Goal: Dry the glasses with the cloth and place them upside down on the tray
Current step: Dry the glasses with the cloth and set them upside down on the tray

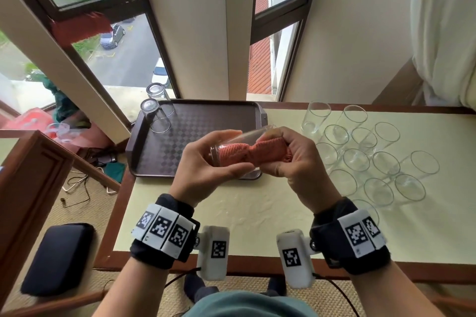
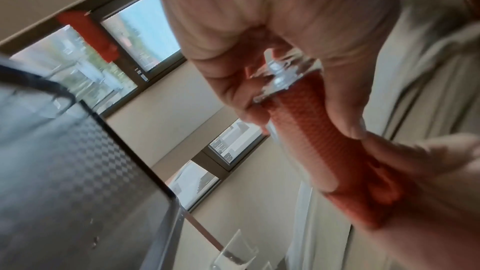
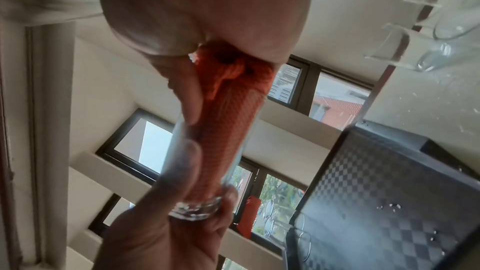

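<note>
Across the cream-topped table (image 1: pixel 257 213) with its wooden border, a dark brown checkered tray (image 1: pixel 206 131) is set at the far left corner, and a cluster of upright clear glasses (image 1: pixel 360 159) is gathered along the right side. Two glasses (image 1: pixel 154 113) are stood upside down in the tray's far left corner. Above the tray's near right corner, a glass tumbler (image 1: pixel 231 147) is held on its side, base to the left. Its base end is gripped by the curled fingers and thumb of the left hand (image 1: pixel 206 165). An orange knitted cloth (image 1: pixel 255 153) is stuffed into the tumbler's mouth, its outer end bunched inside the closed right hand (image 1: pixel 296 159).
</note>
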A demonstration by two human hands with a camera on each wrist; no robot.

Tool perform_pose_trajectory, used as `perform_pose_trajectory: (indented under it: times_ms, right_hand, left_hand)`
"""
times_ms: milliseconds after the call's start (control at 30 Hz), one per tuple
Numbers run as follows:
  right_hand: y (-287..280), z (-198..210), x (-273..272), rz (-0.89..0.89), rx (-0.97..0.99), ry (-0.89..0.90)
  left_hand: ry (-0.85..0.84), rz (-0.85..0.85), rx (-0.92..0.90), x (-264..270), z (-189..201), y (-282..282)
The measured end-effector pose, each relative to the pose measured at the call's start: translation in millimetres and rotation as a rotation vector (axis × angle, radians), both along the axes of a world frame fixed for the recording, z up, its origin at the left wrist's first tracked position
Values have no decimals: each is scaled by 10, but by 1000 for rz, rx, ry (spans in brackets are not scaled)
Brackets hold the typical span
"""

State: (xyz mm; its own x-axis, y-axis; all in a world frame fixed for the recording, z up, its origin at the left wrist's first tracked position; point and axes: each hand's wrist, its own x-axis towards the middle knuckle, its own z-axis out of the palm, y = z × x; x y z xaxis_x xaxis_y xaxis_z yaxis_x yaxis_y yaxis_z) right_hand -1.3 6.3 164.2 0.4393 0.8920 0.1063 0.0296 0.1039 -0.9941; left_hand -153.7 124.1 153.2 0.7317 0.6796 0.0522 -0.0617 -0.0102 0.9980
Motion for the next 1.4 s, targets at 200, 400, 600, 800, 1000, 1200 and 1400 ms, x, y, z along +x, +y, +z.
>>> perform_pose_trajectory:
  times_ms: [200, 400, 600, 800, 1000, 1200, 1400]
  right_hand:
    - [17, -42, -3, -54, -11, 84]
    - [25, -16, 3, -14, -20, 17]
    - [25, -33, 36, 27, -51, 137]
    - [48, -54, 24, 7, -35, 127]
    - [132, -62, -8, 15, -57, -40]
    - [129, -41, 110, 70, -52, 83]
    - [164, -13, 115, 29, -24, -108]
  left_hand:
    - [48, -41, 178, 16, -102, 30]
    - [76, -17, -247, 29, -94, 18]
    - [33, 64, 277, -12, -106, -28]
    - [20, -28, -66, -25, -71, 20]
    - [41, 62, -68, 4, -37, 57]
    - [73, 71, 551, 5, -95, 68]
    - [91, 15, -155, 56, -70, 80]
